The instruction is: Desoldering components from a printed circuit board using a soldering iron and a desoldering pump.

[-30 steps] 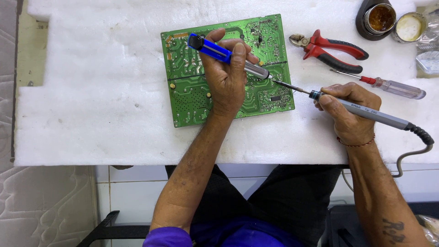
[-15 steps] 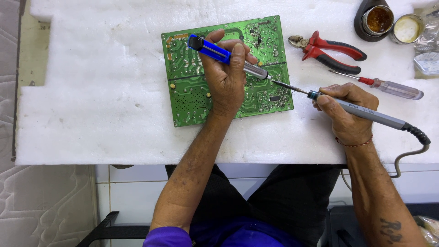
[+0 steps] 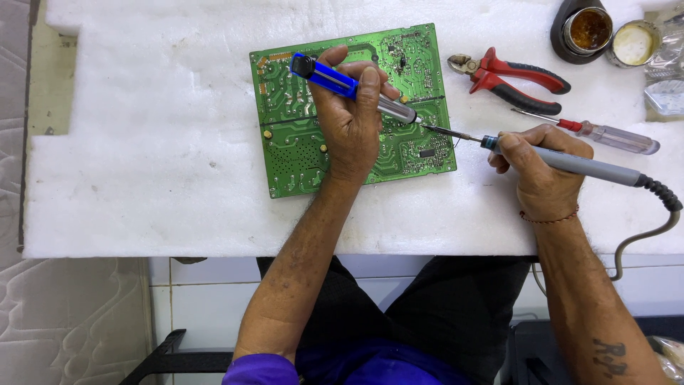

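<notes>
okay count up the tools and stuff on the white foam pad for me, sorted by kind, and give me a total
Circuit boards: 1, the green board
Hand tools: 4, blue suction pump in the left hand, soldering iron in the right hand, red pliers, clear-handled screwdriver
Round tins: 2, dark tin, pale tin
Total: 7

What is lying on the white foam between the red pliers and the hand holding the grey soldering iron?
A screwdriver with a clear handle and a red collar lies between the red pliers and the right hand, seen in the head view.
</notes>
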